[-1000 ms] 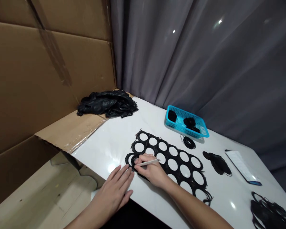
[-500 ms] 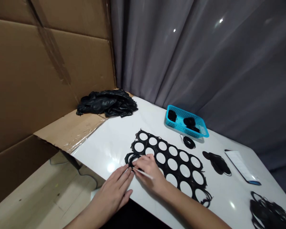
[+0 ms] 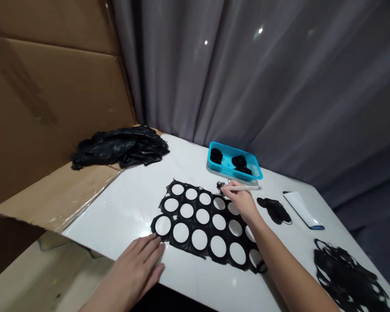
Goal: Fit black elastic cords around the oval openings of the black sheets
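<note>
Black sheet of round holes (image 3: 201,225) lies flat mid-table (image 3: 139,195). My left hand (image 3: 136,268) rests flat, fingers together, just beside its near left corner. My right hand (image 3: 242,201) pinches a thin white stick (image 3: 248,188) over the far edge, near the blue basket (image 3: 214,167).
</note>
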The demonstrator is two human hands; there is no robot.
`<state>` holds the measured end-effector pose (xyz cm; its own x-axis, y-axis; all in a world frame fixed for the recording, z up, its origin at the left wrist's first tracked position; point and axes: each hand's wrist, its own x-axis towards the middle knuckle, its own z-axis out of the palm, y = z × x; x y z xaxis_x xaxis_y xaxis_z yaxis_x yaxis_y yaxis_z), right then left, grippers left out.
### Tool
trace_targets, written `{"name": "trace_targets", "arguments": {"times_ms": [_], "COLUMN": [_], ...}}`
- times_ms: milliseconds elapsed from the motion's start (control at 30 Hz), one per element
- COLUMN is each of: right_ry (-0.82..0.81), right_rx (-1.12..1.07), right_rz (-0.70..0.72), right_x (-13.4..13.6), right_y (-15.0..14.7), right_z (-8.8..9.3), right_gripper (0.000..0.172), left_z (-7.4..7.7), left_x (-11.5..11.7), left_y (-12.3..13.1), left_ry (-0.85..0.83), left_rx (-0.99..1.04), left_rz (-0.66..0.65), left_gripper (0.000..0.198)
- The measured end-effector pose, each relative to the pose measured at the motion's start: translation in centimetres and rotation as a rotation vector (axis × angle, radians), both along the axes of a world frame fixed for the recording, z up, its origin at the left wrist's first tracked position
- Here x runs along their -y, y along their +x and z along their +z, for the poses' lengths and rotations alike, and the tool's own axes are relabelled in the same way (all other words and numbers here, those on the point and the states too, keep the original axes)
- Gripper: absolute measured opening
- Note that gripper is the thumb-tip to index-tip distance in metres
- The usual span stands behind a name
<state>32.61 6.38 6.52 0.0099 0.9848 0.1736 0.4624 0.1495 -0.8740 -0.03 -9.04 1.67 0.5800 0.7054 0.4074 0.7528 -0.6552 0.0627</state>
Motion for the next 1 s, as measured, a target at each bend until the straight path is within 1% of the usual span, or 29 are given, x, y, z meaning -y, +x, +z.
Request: {"name": "trace_targets", "arguments": {"times_ms": [100, 167, 233, 300, 400, 500, 633, 733, 833, 867, 900, 933, 1000], "right_ry": [-0.234, -0.336, -0.410, -0.470, -0.560, -0.659, -0.736, -0.750, -0.762, -0.764, -0.761, -0.755, -0.748], "right_rx": [-0.323, -0.498, -0.630, -0.734, -0.861, -0.945, -0.982, -1.004, -1.059, -1.083, -1.109, -1.135, -1.172], "right_rz": [-0.015, -0.024, -0.027, -0.016, -0.002, 0.006, 0.017, 0.022, 0.022, 0.023, 0.026, 0.035, 0.081], "right_x": [2.3, 3.6, 4.5, 5.1, 6.0, 6.7, 7.4, 7.5, 7.2, 7.0, 6.7, 6.4, 5.8], "right_y": [2.4, 3.2, 3.6, 3.8, 4.0, 4.2, 4.2, 4.0, 4.0, 4.0, 3.9, 3.8, 3.4], "right_z": [-0.8, -1.2, -1.4, -1.4, -1.6, -2.2, -3.2, -3.5, -3.2, -3.0, -2.7, -2.5, -2.0], "right_gripper": [0.041, 0.045, 0.045, 0.043, 0.040, 0.038, 0.037, 0.036, 0.036, 0.036, 0.036, 0.035, 0.034], "left_z": [1.1, 1.4, 1.1, 0.3, -0.6, -0.8, -0.2, 0.2, 1.0, 1.3, 1.8, 2.3, 3.2], "left_x": [-1.8, -3.1, -4.4, -5.4, -6.3, -6.3, -6.1, -6.5, -8.2, -9.0, -9.9, -10.8, -12.7], "left_y": [1.2, 2.8, 4.6, 6.2, 7.4, 7.7, 7.5, 6.8, 5.8, 5.6, 5.7, 6.1, 7.6], "left_ry": [-0.099, -0.101, -0.075, -0.048, -0.047, -0.079, -0.119, -0.169, -0.213, -0.258, -0.338, -0.459, -0.796], "left_rx": [0.054, 0.081, 0.087, 0.058, -0.036, -0.132, -0.163, -0.126, 0.014, 0.092, 0.181, 0.280, 0.494], "left_rz": [-0.005, -0.039, -0.096, -0.122, -0.067, -0.005, 0.018, -0.002, 0.020, 0.042, 0.058, 0.067, 0.030], "left_gripper": [0.023, 0.025, 0.028, 0.036, 0.052, 0.061, 0.062, 0.055, 0.041, 0.037, 0.035, 0.035, 0.041]}}
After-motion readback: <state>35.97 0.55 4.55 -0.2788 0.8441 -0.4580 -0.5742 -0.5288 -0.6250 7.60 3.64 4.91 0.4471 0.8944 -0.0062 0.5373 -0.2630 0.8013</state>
